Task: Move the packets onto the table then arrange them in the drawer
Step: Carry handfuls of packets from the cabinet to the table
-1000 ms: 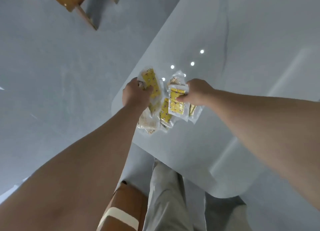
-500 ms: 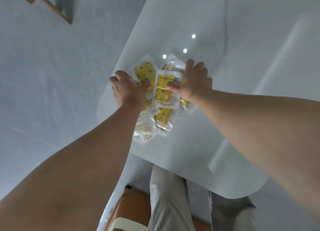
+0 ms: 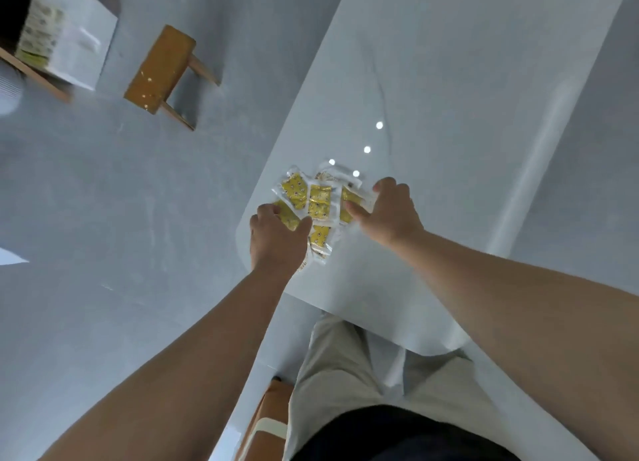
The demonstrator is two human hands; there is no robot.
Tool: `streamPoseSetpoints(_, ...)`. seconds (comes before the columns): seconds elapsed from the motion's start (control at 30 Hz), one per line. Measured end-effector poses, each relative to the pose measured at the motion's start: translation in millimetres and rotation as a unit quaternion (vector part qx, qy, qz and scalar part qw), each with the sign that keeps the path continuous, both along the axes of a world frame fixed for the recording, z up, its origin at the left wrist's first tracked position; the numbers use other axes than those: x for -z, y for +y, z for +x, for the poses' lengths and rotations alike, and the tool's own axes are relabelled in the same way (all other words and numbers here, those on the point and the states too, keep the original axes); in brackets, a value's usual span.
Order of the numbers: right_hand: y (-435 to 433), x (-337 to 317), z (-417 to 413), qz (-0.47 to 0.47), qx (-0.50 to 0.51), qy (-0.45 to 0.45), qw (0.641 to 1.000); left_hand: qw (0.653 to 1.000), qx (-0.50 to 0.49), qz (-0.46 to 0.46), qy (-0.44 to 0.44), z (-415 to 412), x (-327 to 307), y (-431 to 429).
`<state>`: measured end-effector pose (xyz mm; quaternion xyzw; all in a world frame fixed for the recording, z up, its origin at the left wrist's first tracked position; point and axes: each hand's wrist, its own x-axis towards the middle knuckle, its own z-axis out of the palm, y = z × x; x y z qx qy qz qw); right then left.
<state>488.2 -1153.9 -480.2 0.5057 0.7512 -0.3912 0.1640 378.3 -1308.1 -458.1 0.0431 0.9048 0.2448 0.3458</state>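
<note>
Now, in the head view, the packets (image 3: 320, 203) lie fanned in an overlapping heap on the table (image 3: 449, 80), near its left corner. Half a second ago my right hand pressed flat on the heap. My right hand (image 3: 392, 216) has since slid to the right side and pinches the end packet (image 3: 346, 196) between thumb and curled fingers. My left hand (image 3: 276, 241) grips the left packet (image 3: 288, 218). I judge unloading done and gathering for the drawer begun; no drawer shows. I count about seven packets, some half hidden.
</note>
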Motion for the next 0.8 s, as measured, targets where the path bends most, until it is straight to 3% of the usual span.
streamPoseSetpoints(0.13, 1, -70, 50, 0.000, 0.102, 0.037, 0.994, 0.998, 0.017, 0.051, -0.027, 34, -71, 8)
streamPoseSetpoints(0.33, 14, -105, 140, -0.029, 0.254, 0.054, 0.965, 0.991, 0.087, 0.088, -0.051, 91, -109, 59)
streamPoseSetpoints(0.57, 55, -116, 271, -0.039, 0.368, 0.090, 0.925, 0.970, 0.208, 0.119, -0.044, 203, -135, 148)
streamPoseSetpoints(0.8, 132, -97, 447, -0.066, 0.477, 0.124, 0.867, 0.955, 0.268, 0.118, -0.051, 383, -138, 241)
